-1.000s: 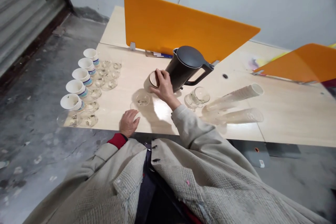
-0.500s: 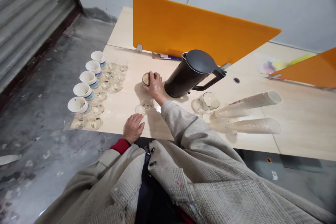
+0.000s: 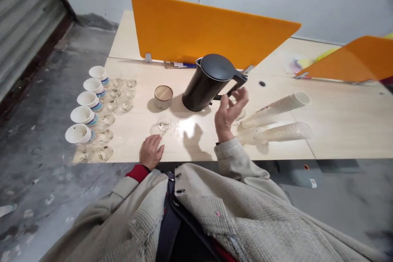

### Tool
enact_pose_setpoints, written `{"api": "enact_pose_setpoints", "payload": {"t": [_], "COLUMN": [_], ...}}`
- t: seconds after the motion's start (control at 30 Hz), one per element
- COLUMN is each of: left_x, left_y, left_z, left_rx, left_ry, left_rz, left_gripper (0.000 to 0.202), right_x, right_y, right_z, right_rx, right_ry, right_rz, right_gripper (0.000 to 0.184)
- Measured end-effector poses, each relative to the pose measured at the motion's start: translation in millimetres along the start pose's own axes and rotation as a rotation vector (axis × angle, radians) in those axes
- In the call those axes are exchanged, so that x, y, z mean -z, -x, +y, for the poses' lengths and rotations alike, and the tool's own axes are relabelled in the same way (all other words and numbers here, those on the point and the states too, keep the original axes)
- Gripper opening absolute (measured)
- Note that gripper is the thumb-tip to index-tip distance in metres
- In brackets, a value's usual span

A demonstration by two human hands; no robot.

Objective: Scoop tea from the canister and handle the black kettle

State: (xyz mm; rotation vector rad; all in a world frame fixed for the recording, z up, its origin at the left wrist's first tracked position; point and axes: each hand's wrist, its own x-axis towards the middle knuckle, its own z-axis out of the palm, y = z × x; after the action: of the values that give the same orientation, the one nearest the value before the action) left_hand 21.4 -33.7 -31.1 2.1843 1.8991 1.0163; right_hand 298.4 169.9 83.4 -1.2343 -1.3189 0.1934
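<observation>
My right hand (image 3: 230, 114) is raised above the table with its fingers apart, just below the handle of a black electric kettle (image 3: 204, 90). It holds nothing and partly hides a glass mug (image 3: 241, 115) behind it. Near the front edge, my left hand (image 3: 151, 151) lies with fingers stretched out. Its fingertips are close to a small clear plastic cup (image 3: 163, 126) with dark bits in its bottom; whether they touch cannot be made out. A small round canister (image 3: 163, 100) with a wooden lid on stands left of the kettle.
White paper cups (image 3: 88, 100) with blue bands line the table's left side, beside several clear cups (image 3: 125, 104) holding dark bits. Two long stacks, paper cups (image 3: 285, 105) and clear cups (image 3: 284, 132), lie at right. An orange divider (image 3: 211, 32) stands behind the kettle.
My right hand has let go of the wooden lid on the canister and moved right, toward the kettle handle, with its fingers opening. My left hand stays by the clear cup. The view has shifted slightly.
</observation>
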Motion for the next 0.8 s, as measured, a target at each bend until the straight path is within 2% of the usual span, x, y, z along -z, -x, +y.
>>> {"api": "enact_pose_setpoints", "payload": {"t": [0.07, 0.2, 0.33, 0.47, 0.63, 0.8], "left_x": [-0.8, -1.1, -0.4, 0.1, 1.7, 3.3], "left_y": [-1.1, -2.3, -2.0, -1.7, -2.5, -3.7], "left_z": [-0.2, 0.2, 0.9, 1.5, 2.1, 1.5], "left_rx": [0.008, 0.021, 0.044, 0.079, 0.089, 0.048], "left_ry": [-0.006, -0.019, -0.006, 0.033, 0.038, 0.025], "left_rz": [-0.006, -0.021, -0.038, -0.062, -0.07, -0.034], "left_gripper": [0.031, 0.03, 0.031, 0.033, 0.032, 0.032], "right_x": [3.6, -13.0, -22.7, -11.1, 8.7, 37.1], "right_y": [-28.5, -75.2, -89.9, -72.3, -34.8, -1.4], "right_z": [19.7, 54.1, 64.2, 46.3, 8.5, -20.6], "right_rx": [-0.051, -0.194, -0.236, -0.204, -0.348, -0.374], "right_ry": [0.049, 0.028, -0.041, -0.073, -0.178, -0.209], "right_rz": [0.047, 0.039, 0.027, -0.002, -0.112, -0.088], "right_gripper": [0.067, 0.067, 0.06, 0.056, 0.058, 0.065]}}
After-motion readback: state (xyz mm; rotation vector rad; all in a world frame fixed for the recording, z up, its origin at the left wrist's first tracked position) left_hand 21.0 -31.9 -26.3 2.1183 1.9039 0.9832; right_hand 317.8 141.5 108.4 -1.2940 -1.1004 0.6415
